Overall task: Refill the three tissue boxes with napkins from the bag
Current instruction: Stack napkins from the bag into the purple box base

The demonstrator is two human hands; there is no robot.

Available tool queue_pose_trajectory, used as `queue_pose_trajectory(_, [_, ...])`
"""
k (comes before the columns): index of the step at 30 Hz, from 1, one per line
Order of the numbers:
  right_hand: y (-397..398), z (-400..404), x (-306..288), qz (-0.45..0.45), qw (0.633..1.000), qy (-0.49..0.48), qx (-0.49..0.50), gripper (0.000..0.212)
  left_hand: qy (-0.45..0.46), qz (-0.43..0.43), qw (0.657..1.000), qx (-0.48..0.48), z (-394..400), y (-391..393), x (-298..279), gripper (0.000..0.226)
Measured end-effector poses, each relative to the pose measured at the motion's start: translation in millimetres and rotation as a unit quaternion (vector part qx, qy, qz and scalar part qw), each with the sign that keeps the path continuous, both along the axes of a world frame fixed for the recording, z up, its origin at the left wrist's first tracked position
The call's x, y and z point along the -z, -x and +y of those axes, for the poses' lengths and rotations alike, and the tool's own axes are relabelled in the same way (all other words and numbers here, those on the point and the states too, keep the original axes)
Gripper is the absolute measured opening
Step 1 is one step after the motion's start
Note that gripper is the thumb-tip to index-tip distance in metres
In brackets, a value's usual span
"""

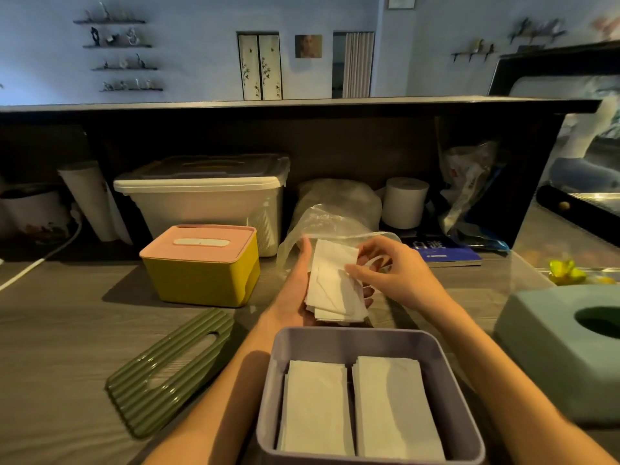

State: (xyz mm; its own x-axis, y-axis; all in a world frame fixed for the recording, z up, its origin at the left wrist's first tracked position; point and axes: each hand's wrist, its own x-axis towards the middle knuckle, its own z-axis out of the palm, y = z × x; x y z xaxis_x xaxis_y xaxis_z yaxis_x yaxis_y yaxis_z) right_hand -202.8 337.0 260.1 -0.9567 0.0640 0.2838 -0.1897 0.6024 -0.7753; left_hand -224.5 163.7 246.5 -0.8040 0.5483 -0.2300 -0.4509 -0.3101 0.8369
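At the back of your counter, centre-left, sits a white lidded storage bin (201, 193). A paper roll (405, 202) stands right of centre, a blue booklet (443, 253) lies before it, and a white cable (40, 260) trails at far left.

We see a desk (67, 317) of matt grey wood grain, a smooth plastic purple box (342, 340), a ribbed, faintly glossy green lid (167, 370), soft white paper napkins (332, 290), and a thin, crinkled clear plastic bag (335, 216).

Left hand (295, 290) cradles napkins (332, 286); right hand (385, 270) pinches, seemingly, top one.
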Motion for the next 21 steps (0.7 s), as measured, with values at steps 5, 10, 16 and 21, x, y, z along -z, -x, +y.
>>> queue_pose_trajectory(5, [2,7,3,-0.064,0.997,0.015,-0.048,0.064,0.074,0.055,0.994,0.058,0,4,5,0.07])
queue_pose_trajectory(10, [-6,20,6,-0.061,0.994,0.06,-0.069,0.049,0.19,0.169,0.966,0.046,-8,19,15,0.067])
queue_pose_trajectory(16, [-19,30,44,-0.01,0.985,0.168,-0.038,0.028,0.263,0.429,0.861,-0.07,-10,30,30,0.039])
queue_pose_trajectory(21, [-21,24,63,0.095,0.994,0.025,-0.056,0.068,0.28,0.43,0.858,-0.029,-7,32,42,0.038])
